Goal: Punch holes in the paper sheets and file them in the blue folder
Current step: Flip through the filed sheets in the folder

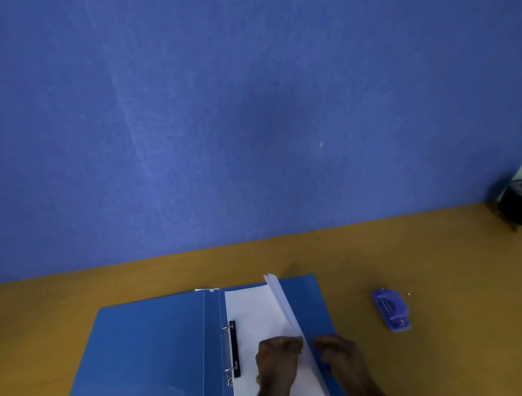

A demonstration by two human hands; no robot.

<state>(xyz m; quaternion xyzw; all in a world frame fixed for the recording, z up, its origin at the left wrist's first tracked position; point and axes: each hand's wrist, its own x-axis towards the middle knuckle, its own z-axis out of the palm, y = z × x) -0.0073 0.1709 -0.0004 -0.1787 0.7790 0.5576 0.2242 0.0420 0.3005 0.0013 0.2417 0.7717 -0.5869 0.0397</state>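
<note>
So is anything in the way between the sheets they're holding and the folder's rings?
Nothing visible. Both hands, left and right, hold the paper sheets raised on edge over the open blue folder. The rings sit left of them across bare white paper. The hole punch lies off right.

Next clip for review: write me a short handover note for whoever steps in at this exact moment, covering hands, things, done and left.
Left hand: closed on the right edge of the paper sheets, lifting that edge off the folder.
Right hand: pinching the same raised edge from the other side.
Blue folder: lies open on the wooden desk; the sheets sit on its right half beside the ring clip.
Hole punch: on the desk to the right of the folder, untouched.
Done: folder opened, sheets placed in it; whether they are punched or on the rings cannot be seen.
Left: check the holes, seat the sheets on the rings, close the folder.
</note>
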